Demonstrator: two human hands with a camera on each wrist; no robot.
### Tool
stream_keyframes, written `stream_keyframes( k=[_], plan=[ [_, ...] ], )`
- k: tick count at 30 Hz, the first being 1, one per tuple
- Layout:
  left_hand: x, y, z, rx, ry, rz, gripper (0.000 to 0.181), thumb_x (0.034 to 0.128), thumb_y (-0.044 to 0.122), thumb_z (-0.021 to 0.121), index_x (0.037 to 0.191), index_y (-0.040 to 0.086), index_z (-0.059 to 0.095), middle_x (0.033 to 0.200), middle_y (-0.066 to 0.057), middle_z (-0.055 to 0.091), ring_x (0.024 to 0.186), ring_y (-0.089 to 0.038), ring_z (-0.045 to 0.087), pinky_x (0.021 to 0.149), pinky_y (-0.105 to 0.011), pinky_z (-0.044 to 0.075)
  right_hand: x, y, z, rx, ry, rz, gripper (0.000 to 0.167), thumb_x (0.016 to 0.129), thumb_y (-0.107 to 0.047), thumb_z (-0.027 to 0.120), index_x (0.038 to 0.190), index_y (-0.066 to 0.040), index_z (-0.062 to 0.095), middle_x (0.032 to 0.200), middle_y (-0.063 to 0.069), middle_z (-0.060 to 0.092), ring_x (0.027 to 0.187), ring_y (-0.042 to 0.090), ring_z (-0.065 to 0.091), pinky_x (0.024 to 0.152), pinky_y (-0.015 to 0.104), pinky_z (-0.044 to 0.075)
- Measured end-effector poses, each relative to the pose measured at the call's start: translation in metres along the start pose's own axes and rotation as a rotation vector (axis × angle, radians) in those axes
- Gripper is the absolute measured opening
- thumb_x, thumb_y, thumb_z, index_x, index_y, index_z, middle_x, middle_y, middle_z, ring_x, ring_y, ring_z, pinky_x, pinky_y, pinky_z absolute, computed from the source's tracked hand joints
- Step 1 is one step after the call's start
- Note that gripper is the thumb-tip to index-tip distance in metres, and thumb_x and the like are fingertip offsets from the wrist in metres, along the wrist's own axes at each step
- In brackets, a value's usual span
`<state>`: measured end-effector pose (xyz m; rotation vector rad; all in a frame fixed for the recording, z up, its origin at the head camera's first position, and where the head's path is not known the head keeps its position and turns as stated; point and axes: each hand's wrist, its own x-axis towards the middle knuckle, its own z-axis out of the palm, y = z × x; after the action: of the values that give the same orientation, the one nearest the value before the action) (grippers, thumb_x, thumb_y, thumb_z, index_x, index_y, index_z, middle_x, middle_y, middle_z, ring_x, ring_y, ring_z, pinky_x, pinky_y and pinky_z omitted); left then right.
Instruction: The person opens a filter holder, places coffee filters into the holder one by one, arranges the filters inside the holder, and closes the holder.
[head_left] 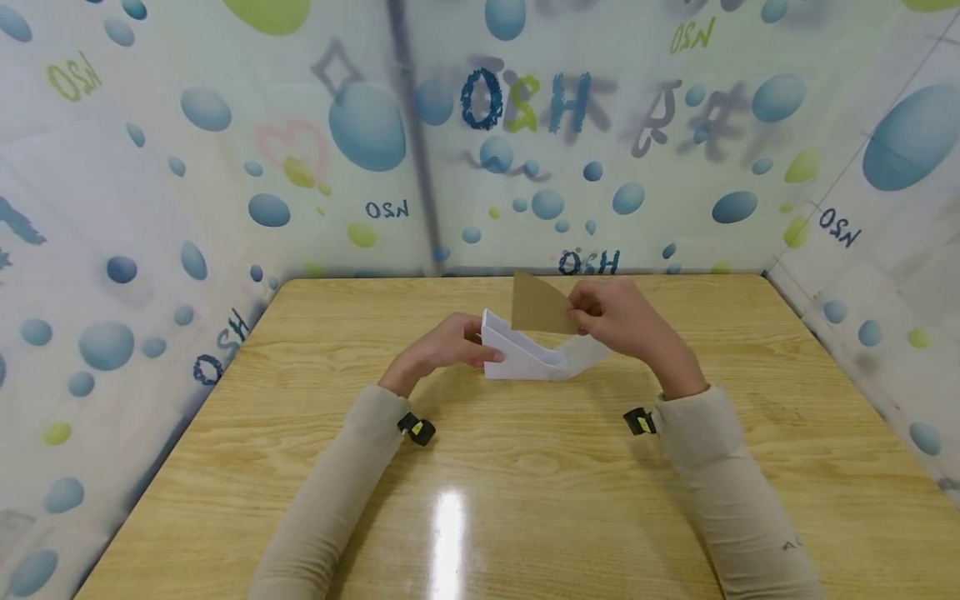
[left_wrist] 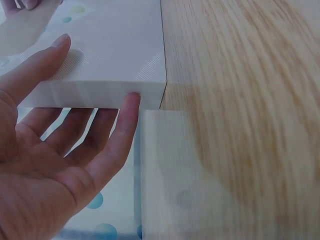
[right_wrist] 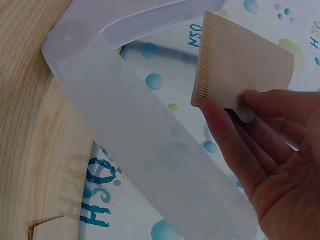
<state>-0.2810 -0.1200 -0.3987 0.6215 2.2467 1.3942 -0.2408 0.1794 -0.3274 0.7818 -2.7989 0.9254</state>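
Observation:
A white open-topped holder (head_left: 517, 358) with a sloping side stands on the table, its translucent flap (right_wrist: 150, 125) slanting up to the right. The left hand (head_left: 457, 342) grips the holder's left end; in the left wrist view the thumb of that hand (left_wrist: 65, 155) lies on the white side (left_wrist: 115, 50) and the fingers are at its end face. Above the holder, the right hand (head_left: 618, 317) pinches a brown paper piece (head_left: 538, 304) between thumb and fingers. The right wrist view shows a ribbed edge on the brown piece (right_wrist: 240, 62), held by the right hand (right_wrist: 280, 150).
The wooden table (head_left: 510, 483) reaches back to a wall covering (head_left: 480, 200) printed with blue and green dots. Another brown piece (right_wrist: 50, 229) is at the lower left of the right wrist view. Black wrist devices (head_left: 417, 429) sit by both cuffs.

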Motion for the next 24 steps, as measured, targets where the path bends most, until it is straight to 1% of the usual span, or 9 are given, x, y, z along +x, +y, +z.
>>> stream_keyframes(
  k=[3,7,14,20,24],
  plan=[
    [0.001,0.000,0.000,0.002,-0.003,0.007,0.032,0.0935,0.016,0.077,0.124,0.007,0.070,0.121,-0.011,0.074,0.098,-0.019,0.071,0.085,-0.041,0.061,0.000,0.000,0.002,-0.012,-0.014,-0.001,0.008,0.100,-0.010,0.065,0.103,-0.006,0.071,0.090,0.008,0.078,0.076,0.017,0.072,0.077,0.043,0.059],
    [0.001,0.000,0.000,0.000,-0.005,-0.001,0.030,0.0936,0.016,0.077,0.122,0.008,0.071,0.117,-0.010,0.076,0.094,-0.018,0.070,0.084,-0.042,0.061,0.001,-0.001,0.004,-0.019,-0.025,-0.001,0.009,0.101,-0.012,0.065,0.104,-0.007,0.071,0.089,0.006,0.077,0.076,0.017,0.071,0.076,0.041,0.058],
    [0.000,0.002,0.000,0.013,0.003,-0.014,0.028,0.0932,0.018,0.078,0.119,0.009,0.072,0.113,-0.009,0.076,0.091,-0.018,0.069,0.082,-0.039,0.060,0.001,-0.005,0.005,-0.022,-0.030,-0.019,0.009,0.100,-0.011,0.065,0.103,-0.006,0.072,0.088,0.007,0.078,0.072,0.014,0.069,0.071,0.037,0.057],
    [-0.001,0.002,0.000,0.019,0.007,-0.012,0.027,0.0930,0.018,0.078,0.117,0.008,0.071,0.112,-0.009,0.076,0.090,-0.018,0.068,0.081,-0.036,0.059,0.003,-0.008,0.009,-0.024,-0.036,-0.014,0.008,0.100,-0.010,0.066,0.102,-0.006,0.072,0.089,0.008,0.078,0.072,0.014,0.070,0.070,0.036,0.058],
    [0.000,0.001,0.000,0.015,0.006,-0.016,0.029,0.0933,0.018,0.078,0.119,0.007,0.071,0.114,-0.010,0.075,0.091,-0.018,0.068,0.081,-0.036,0.059,0.004,-0.008,0.012,-0.016,-0.044,-0.020,0.007,0.100,-0.009,0.066,0.102,-0.006,0.072,0.088,0.007,0.078,0.074,0.015,0.071,0.071,0.037,0.059]
  ],
)
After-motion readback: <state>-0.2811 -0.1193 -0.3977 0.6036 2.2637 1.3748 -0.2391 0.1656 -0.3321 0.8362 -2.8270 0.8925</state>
